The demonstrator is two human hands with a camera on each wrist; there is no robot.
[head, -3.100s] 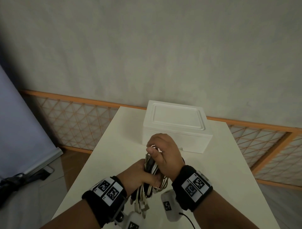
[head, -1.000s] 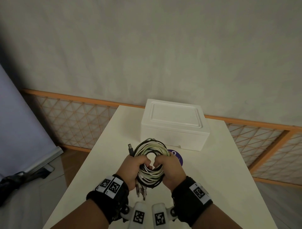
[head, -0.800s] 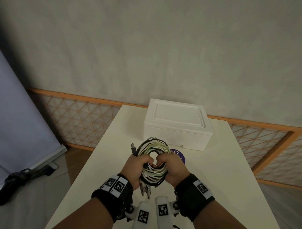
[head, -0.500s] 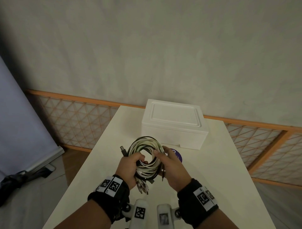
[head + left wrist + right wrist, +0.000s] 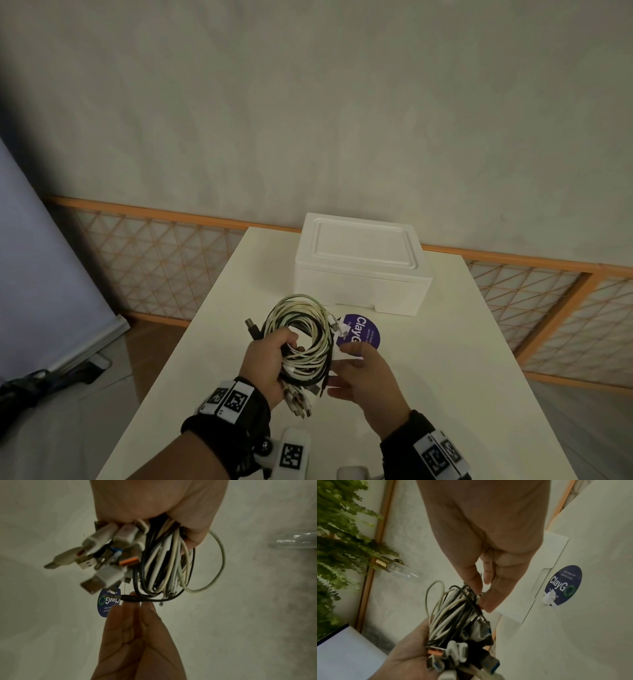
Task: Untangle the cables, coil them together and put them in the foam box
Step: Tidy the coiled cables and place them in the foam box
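Observation:
A coil of white, cream and black cables [image 5: 301, 329] hangs above the white table [image 5: 445, 359], in front of the shut white foam box [image 5: 359, 260]. My left hand [image 5: 270, 359] grips the coil at its near side, fingers curled through the ring. Several USB plugs [image 5: 102, 561] stick out below that fist. My right hand [image 5: 356, 373] is beside the coil on the right with its fingers straight. Its fingertips [image 5: 135, 605] touch a loose black jack plug [image 5: 130, 599] and the coil's [image 5: 453, 609] edge.
A round purple sticker [image 5: 364, 334] lies on the table between the coil and the box. An orange lattice fence [image 5: 154, 260] runs behind the table, and a pale panel [image 5: 41, 274] leans at the left. A green plant [image 5: 337, 527] shows in the right wrist view.
Both hands held the coil a second ago. My right hand has since let go and opened, moving a little to the right; the left hand keeps the coil.

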